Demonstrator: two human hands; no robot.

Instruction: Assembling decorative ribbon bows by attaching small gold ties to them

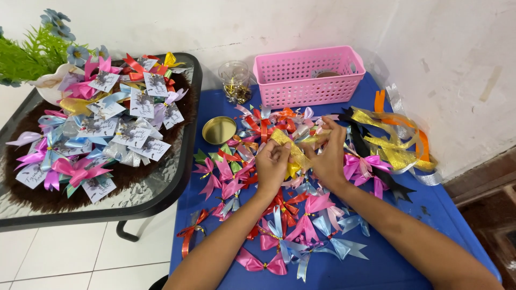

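Note:
Both my hands meet over a blue table (387, 263) strewn with ribbon bows. My left hand (272, 164) and my right hand (328, 153) pinch a strip of gold ribbon (290, 146) between their fingertips, stretched between them just above the pile. Under the hands lie several finished bows (293, 225) in pink, light blue, red and green. Loose lengths of gold, black and orange ribbon (387, 142) trail off to the right of my right hand.
A pink perforated basket (309, 75) stands at the back of the blue table, with a clear jar (235, 80) and a gold lid (219, 130) to its left. A glass side table (161, 182) on the left carries bows with paper tags (131, 131) and a potted plant (37, 59).

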